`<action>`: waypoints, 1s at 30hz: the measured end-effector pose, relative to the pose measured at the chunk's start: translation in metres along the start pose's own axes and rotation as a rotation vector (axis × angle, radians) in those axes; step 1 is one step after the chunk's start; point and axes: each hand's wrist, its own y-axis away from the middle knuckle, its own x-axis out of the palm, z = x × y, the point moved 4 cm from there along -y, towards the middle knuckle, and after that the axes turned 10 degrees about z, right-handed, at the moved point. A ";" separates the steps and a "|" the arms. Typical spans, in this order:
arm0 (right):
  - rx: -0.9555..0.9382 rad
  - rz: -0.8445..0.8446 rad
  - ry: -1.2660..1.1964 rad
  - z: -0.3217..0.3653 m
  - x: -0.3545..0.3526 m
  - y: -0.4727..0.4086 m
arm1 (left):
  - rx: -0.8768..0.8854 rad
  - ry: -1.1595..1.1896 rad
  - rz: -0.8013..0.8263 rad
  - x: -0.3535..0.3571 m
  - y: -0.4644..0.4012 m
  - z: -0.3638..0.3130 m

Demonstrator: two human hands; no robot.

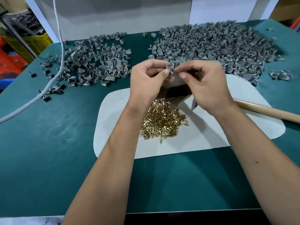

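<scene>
Both hands are raised together above the middle of the table. My left hand [148, 77] pinches a small grey plastic part [169, 67] between thumb and fingers. My right hand [204, 80] meets it from the right, fingertips pinched at the same part; whatever small piece it pinches there is hidden. Below the hands, a heap of small brass pins [162, 120] lies on a white mat [203, 137]. A large pile of grey parts [214, 46] fills the back right. A smaller, looser pile of grey parts [95, 62] lies at the back left.
The table has a green cover [48, 143]. A wooden handle [266, 110] lies across the mat's right side. A white cord [53, 75] hangs down and trails off left. A white panel [113, 15] stands at the back. A dark block [177, 93] sits under the hands.
</scene>
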 end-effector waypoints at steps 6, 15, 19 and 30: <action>-0.020 -0.129 0.020 -0.001 0.000 0.003 | 0.008 0.000 0.032 0.013 0.003 0.003; 0.005 -0.209 0.038 0.000 -0.001 0.006 | 0.014 -0.010 0.046 0.016 0.002 0.004; -0.028 -0.235 0.092 0.004 0.003 0.007 | 0.050 -0.061 0.030 0.018 0.002 0.004; -0.003 -0.292 0.221 0.013 0.015 0.005 | 0.117 -0.251 -0.029 0.016 -0.001 0.008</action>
